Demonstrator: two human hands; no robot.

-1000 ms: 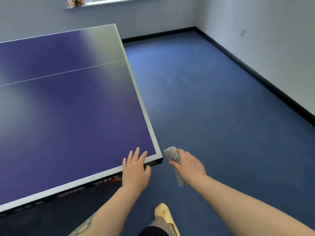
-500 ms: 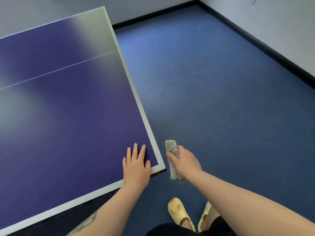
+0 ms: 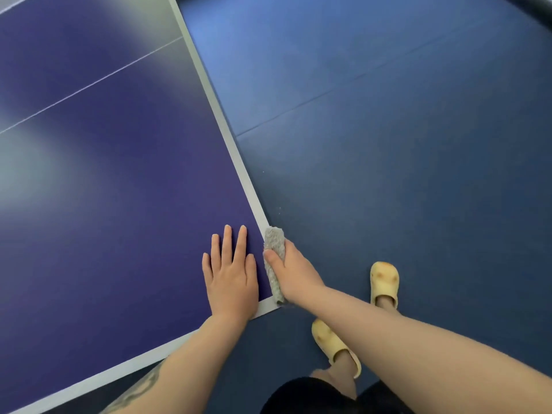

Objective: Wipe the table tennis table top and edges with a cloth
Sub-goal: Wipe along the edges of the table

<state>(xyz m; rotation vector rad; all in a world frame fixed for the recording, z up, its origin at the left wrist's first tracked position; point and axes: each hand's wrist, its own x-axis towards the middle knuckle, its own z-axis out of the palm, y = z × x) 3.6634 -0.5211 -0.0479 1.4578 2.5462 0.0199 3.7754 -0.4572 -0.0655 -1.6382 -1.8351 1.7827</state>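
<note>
Right hand (image 3: 294,277) grips folded grey cloth (image 3: 274,258) against bench (image 3: 119,180) side edge near the corner. Left hand (image 3: 230,274) lies spread flat on top.

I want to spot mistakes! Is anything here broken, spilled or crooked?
Nothing stands out. The table looks whole and unmarked, with only window glare on it. The left hand lies flat near the corner, and the right hand holds the cloth against the side edge. The yellow slippers look stained, not damaged.
</note>
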